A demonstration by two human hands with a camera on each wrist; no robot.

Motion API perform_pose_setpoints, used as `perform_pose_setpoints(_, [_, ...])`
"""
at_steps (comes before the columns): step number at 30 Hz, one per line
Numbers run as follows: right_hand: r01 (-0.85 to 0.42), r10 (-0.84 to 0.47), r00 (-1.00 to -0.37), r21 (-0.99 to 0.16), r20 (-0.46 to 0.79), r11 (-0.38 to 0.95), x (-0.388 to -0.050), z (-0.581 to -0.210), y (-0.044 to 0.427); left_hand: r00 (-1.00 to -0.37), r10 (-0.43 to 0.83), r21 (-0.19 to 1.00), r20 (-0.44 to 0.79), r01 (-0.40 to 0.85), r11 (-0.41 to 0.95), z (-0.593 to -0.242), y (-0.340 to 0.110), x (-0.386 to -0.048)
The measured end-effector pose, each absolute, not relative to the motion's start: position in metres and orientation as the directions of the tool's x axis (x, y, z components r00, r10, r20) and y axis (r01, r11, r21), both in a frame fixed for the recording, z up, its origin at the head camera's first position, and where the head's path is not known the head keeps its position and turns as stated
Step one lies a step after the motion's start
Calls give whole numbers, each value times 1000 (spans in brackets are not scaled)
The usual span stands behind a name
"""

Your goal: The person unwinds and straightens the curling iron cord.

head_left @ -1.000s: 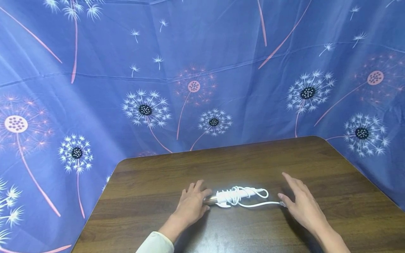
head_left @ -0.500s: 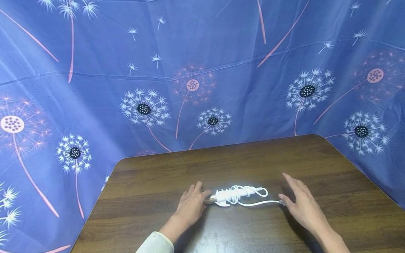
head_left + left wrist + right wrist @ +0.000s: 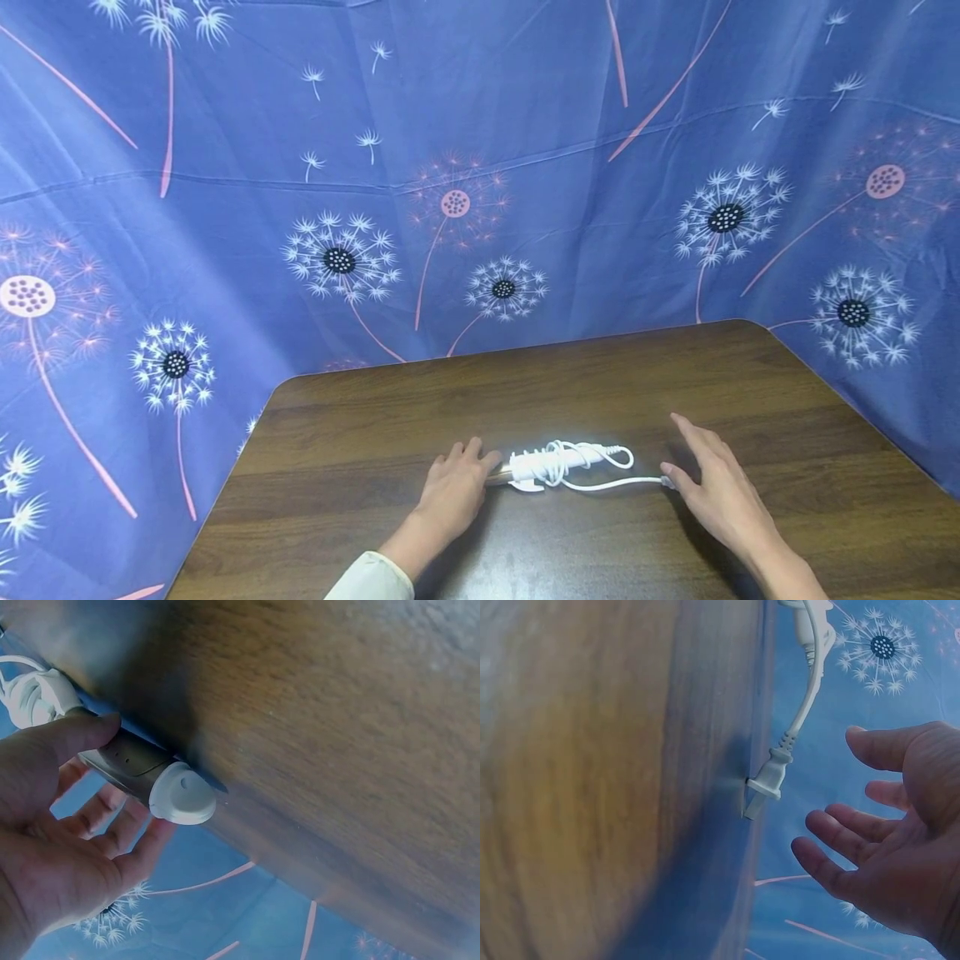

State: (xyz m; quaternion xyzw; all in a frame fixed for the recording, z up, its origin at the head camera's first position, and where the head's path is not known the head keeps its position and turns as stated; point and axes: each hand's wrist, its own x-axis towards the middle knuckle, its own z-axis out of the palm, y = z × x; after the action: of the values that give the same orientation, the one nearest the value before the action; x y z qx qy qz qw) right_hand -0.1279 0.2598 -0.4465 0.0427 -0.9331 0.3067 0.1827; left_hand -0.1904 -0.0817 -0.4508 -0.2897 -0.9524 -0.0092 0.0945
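Note:
A curling iron [image 3: 532, 465] lies on the wooden table with its white cord [image 3: 557, 462] wound round the white handle. My left hand [image 3: 452, 493] holds its metallic barrel. In the left wrist view the thumb [image 3: 94, 731] presses one side of the dark barrel [image 3: 127, 759], the fingertips pass behind the other side, and a white end cap [image 3: 184, 796] sticks out past the hand. My right hand [image 3: 720, 493], fingers relaxed and slightly bent, hovers beside the two-prong plug [image 3: 771, 774] at the cord's end, apart from it in the right wrist view.
The brown wood-grain table [image 3: 360, 408] has rounded far corners. A blue curtain [image 3: 585, 233] printed with dandelions hangs behind it and at the sides. A pale sleeve [image 3: 375, 575] covers the left forearm.
The left thumb, visible below the barrel a second ago, has drawn in and is now hidden in the head view. The right hand and curling iron stay almost still.

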Motion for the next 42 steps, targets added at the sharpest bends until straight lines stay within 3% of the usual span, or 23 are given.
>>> perform_pose_setpoints(22, [-160, 43, -944, -569, 327, 807, -129, -444, 260, -789, 568, -102, 234, 561, 821, -454, -83, -187])
perform_pose_setpoints(42, [-157, 29, -961, -628, 275, 762, -134, -438, 258, -731, 563, -111, 385, 569, 814, -437, -89, -195])
